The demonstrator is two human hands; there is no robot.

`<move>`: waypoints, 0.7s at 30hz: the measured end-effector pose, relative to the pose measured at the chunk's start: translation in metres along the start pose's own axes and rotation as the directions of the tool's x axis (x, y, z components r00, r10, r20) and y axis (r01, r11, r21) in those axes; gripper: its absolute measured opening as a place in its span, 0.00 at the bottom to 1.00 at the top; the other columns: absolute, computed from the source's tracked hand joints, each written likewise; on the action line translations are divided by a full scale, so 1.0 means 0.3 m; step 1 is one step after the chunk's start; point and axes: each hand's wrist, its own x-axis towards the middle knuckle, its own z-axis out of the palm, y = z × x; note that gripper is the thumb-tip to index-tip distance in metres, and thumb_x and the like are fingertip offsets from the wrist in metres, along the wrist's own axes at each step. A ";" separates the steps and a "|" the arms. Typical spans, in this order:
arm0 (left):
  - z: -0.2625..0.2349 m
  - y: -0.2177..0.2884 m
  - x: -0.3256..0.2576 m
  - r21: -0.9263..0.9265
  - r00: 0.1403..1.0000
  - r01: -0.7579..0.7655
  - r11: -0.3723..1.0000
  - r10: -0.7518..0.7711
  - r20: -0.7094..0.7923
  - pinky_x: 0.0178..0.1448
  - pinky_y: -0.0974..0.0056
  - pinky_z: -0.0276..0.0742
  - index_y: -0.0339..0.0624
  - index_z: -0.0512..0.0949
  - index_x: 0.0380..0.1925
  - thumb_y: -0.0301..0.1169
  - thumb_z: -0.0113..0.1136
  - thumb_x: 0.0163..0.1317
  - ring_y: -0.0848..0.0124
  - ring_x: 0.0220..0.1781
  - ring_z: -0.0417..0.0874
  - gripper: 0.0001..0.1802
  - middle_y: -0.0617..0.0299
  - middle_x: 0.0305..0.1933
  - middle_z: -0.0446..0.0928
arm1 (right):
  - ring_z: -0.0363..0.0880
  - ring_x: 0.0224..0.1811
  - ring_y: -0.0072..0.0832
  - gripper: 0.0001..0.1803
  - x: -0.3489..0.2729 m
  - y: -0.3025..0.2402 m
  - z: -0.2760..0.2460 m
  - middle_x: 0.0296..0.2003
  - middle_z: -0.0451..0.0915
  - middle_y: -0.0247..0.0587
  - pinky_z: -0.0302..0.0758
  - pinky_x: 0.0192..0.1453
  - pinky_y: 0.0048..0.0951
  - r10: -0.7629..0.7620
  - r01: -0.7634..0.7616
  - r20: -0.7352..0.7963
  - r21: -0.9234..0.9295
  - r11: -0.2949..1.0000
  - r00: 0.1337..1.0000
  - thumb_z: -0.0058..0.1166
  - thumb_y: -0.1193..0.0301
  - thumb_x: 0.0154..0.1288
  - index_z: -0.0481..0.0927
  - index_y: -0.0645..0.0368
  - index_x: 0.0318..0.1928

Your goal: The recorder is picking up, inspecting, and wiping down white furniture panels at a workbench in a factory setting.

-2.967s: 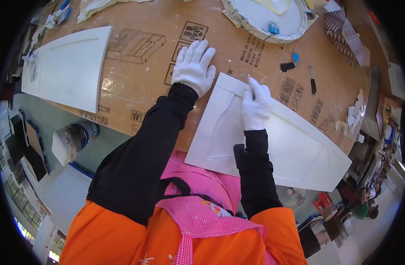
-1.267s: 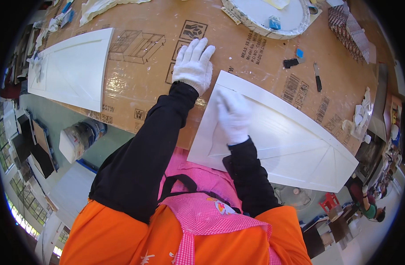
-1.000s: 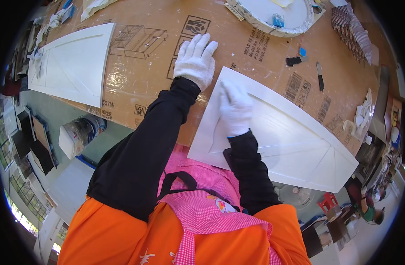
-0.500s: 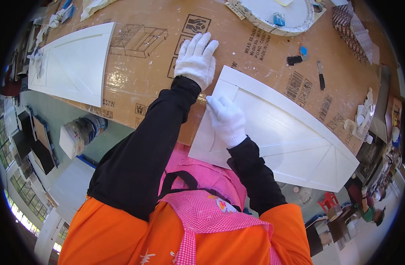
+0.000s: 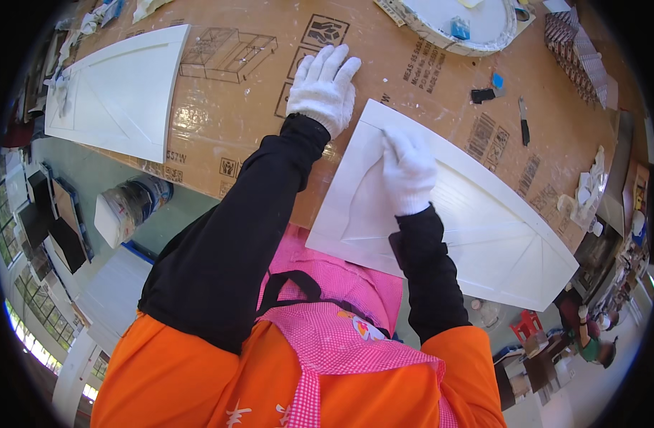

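My left hand, in a white knit glove, lies on the brown cardboard with its fingers outstretched, holding nothing. Beside it, a white panel with one curved edge, raised borders and slanted grooves juts over the near edge of the cardboard. Over that panel's left part is my right hand, gloved the same way and a little blurred. Its fingers are bent and pressed together against the panel's surface; whatever they may pinch is hidden. A matching white panel lies at the far left.
Toward the back right are a round white-smeared tub lid, a blue-and-black scraper, a utility knife and a folded patterned sheet. Crumpled plastic lies at the right edge. A bucket stands below left; a person is at lower right.
My right hand has slid rightward across the panel, away from its left border. My left hand stays in place on the cardboard. The whole view has shifted slightly.
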 end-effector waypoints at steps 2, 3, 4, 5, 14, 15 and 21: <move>0.006 0.005 0.006 0.000 1.000 -0.003 1.000 0.003 -0.001 0.76 0.46 0.59 0.50 0.73 0.62 0.32 0.58 0.62 0.54 0.74 0.66 0.25 0.55 0.70 0.69 | 0.80 0.34 0.45 0.16 -0.017 -0.003 0.003 0.31 0.78 0.45 0.78 0.38 0.41 -0.010 0.010 0.033 0.004 1.000 0.999 0.58 0.79 0.54 0.82 0.54 0.45; 0.010 0.000 0.000 0.007 1.000 0.000 1.000 0.000 0.002 0.76 0.46 0.59 0.50 0.73 0.62 0.32 0.58 0.62 0.54 0.74 0.66 0.25 0.55 0.70 0.69 | 0.80 0.34 0.45 0.17 -0.036 -0.011 0.015 0.30 0.77 0.45 0.77 0.38 0.42 -0.022 0.020 0.073 0.021 1.000 0.997 0.58 0.79 0.53 0.81 0.54 0.45; 0.010 -0.002 -0.006 0.012 1.000 0.005 1.000 -0.005 0.005 0.76 0.46 0.59 0.50 0.73 0.61 0.32 0.58 0.62 0.54 0.74 0.66 0.25 0.55 0.70 0.69 | 0.80 0.34 0.45 0.18 -0.068 -0.046 0.018 0.31 0.77 0.44 0.77 0.37 0.42 -0.056 0.050 0.149 0.040 0.998 0.987 0.58 0.79 0.52 0.81 0.53 0.46; 0.010 -0.008 -0.008 0.016 1.000 0.009 1.000 -0.009 0.007 0.76 0.46 0.59 0.50 0.73 0.61 0.32 0.58 0.62 0.54 0.74 0.66 0.25 0.55 0.70 0.69 | 0.80 0.34 0.45 0.18 -0.077 -0.062 0.026 0.31 0.77 0.44 0.77 0.37 0.42 -0.058 0.052 0.152 0.045 0.998 0.987 0.58 0.79 0.52 0.81 0.53 0.46; 0.023 -0.007 -0.002 -0.011 1.000 -0.007 1.000 0.007 -0.021 0.76 0.46 0.58 0.50 0.73 0.62 0.30 0.57 0.62 0.54 0.74 0.66 0.26 0.56 0.70 0.69 | 0.78 0.30 0.41 0.17 0.113 -0.001 0.026 0.29 0.76 0.42 0.76 0.34 0.36 -0.064 0.064 0.035 -0.011 0.998 0.997 0.60 0.80 0.57 0.85 0.51 0.47; 0.026 -0.006 -0.003 -0.017 1.000 -0.012 1.000 0.012 -0.019 0.77 0.46 0.58 0.50 0.73 0.62 0.29 0.57 0.62 0.54 0.74 0.66 0.26 0.56 0.70 0.69 | 0.78 0.29 0.39 0.17 0.066 -0.006 0.041 0.28 0.75 0.40 0.75 0.33 0.36 -0.124 0.127 0.096 -0.024 0.992 0.988 0.60 0.79 0.56 0.85 0.51 0.47; 0.021 -0.019 -0.013 0.003 1.000 -0.001 1.000 0.001 -0.012 0.77 0.46 0.58 0.50 0.73 0.62 0.29 0.57 0.62 0.55 0.74 0.66 0.26 0.56 0.71 0.69 | 0.79 0.30 0.34 0.16 -0.287 -0.128 0.055 0.28 0.72 0.36 0.76 0.31 0.36 -0.374 0.340 0.405 0.156 0.927 0.834 0.57 0.75 0.57 0.82 0.50 0.48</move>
